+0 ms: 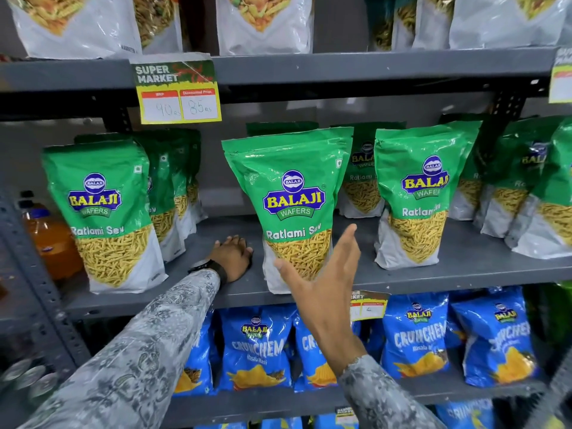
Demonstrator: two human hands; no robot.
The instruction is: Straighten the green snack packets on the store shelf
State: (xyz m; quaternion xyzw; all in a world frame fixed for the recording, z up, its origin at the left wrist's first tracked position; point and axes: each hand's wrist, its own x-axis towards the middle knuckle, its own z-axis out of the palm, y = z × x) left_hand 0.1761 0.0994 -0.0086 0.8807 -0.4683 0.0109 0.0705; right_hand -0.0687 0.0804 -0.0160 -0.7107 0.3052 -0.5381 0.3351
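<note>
The right hand is spread flat with nothing in it, just in front of the middle green packet. That packet stands upright at the shelf front. The left hand rests loose and empty on the shelf beside it, with more green packets behind.

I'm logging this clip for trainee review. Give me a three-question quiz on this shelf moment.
1. True or false: the right hand grips the middle green packet.
2. Where is the left hand? A) flat on the green packets' shelf B) on a blue packet C) on the price tag
3. Fill in: the discounted price on the tag reads ___ Rs.

Key: 1 false, it is open with fingers spread in front of the packet's lower right; 2 A, left of the middle packet; 3 85.
</note>
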